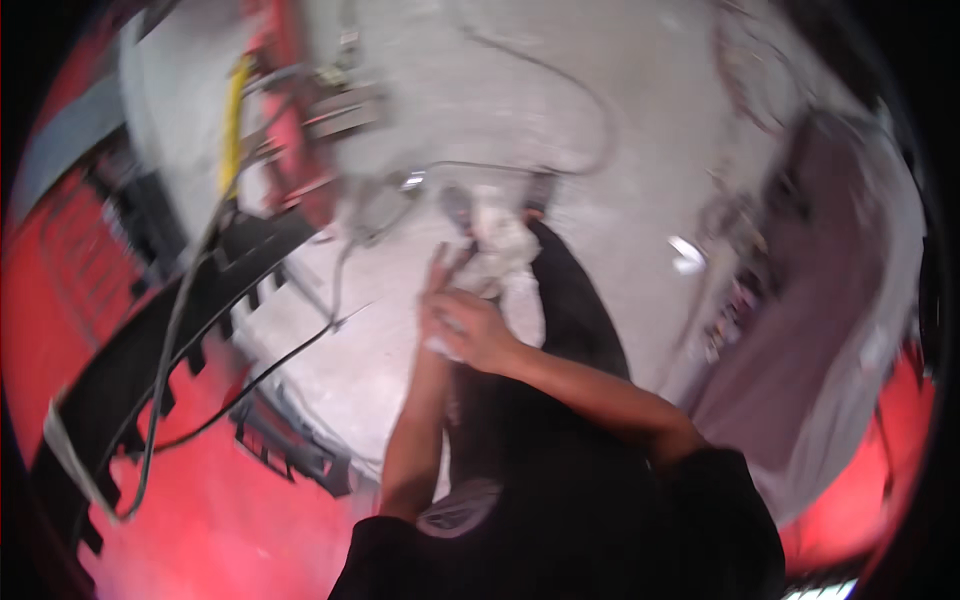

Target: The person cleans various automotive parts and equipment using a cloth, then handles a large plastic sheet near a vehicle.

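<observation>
My left hand (437,283) is held out in front of my body, its fingers stretched away from me and somewhat blurred. Across its palm and wrist lies my right hand (478,332), fingers curled round a crumpled white cloth (441,346) that presses against the left wrist. Just beyond both hands shows a pale, crumpled, cloth-like bundle (503,245); whether it hangs from the hands or lies on the floor between my shoes, I cannot tell.
To the left stretches a long black bumper-like part (190,325), crossed by a cable. A red metal stand (287,120) with a yellow bar (233,125) rises behind it. At right is a maroon surface (800,290) edged with clear plastic. A hose (590,95) curves over the floor.
</observation>
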A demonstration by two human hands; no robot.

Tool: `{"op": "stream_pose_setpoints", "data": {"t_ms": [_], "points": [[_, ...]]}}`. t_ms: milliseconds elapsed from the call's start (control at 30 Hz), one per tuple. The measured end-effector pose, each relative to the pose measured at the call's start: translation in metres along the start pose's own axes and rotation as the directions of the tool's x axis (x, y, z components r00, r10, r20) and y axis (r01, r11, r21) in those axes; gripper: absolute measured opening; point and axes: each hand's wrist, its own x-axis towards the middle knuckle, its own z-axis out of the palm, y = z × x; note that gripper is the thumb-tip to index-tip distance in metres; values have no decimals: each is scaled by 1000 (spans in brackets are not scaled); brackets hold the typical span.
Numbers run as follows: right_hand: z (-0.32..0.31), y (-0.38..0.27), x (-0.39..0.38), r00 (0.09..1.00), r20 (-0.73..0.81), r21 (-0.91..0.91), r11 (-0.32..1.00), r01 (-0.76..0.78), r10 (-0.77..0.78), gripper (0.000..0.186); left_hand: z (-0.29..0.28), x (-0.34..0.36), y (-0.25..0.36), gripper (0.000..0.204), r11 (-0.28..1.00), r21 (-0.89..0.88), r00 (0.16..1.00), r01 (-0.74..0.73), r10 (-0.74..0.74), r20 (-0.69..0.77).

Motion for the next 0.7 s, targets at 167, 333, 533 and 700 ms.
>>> {"op": "stream_pose_setpoints", "data": {"t_ms": [167,333,533,700], "points": [[-47,55,33,923,-330,-542,840,-14,-197,33,84,-31,26,52,958,-190,976,216,-215,25],[-16,29,-22,904,-404,-73,980,-187,142,48,110,-37,24,52,947,293,988,134,-104,-116],[-27,17,-126,985,-169,-156,988,9,-35,56,63,-9,-1,45,918,154,916,366,-326,-235],[-92,65,-178,716,-505,477,847,-234,482,50,113,-42,-73,37,803,367,848,470,-526,64]]}}
